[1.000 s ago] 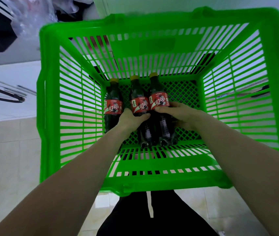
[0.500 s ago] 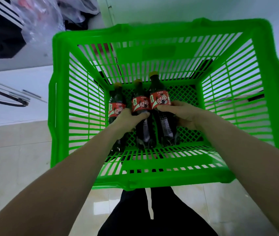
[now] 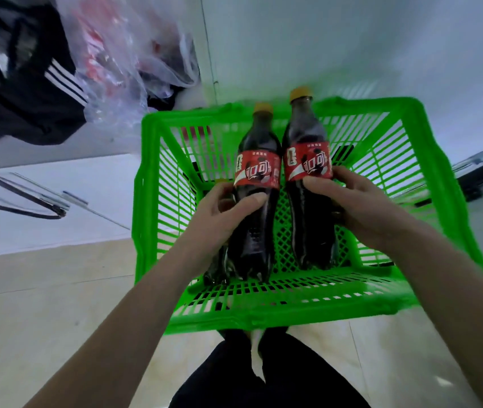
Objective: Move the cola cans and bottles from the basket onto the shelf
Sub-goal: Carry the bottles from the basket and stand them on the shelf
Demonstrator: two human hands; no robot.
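Two cola bottles with red labels and yellow caps are lifted above the green basket (image 3: 290,313). My left hand (image 3: 225,210) grips the left cola bottle (image 3: 256,178) around its middle. My right hand (image 3: 349,198) grips the right cola bottle (image 3: 308,160) just below its label. Both bottles stand nearly upright, side by side, necks above the basket's far rim. A third cola bottle (image 3: 218,266) lies low in the basket's left part, mostly hidden behind my left hand. The shelf is not in view.
The basket sits on a pale tiled floor (image 3: 43,319) in front of a white wall (image 3: 352,39). A clear plastic bag (image 3: 122,63) and a black striped garment (image 3: 19,92) lie at the upper left. My dark trousers (image 3: 263,375) show below the basket.
Both hands have raised their bottles out of the basket bottom, up past the rim. The view has shifted, and the basket appears lower and smaller. The third bottle stays in the basket.
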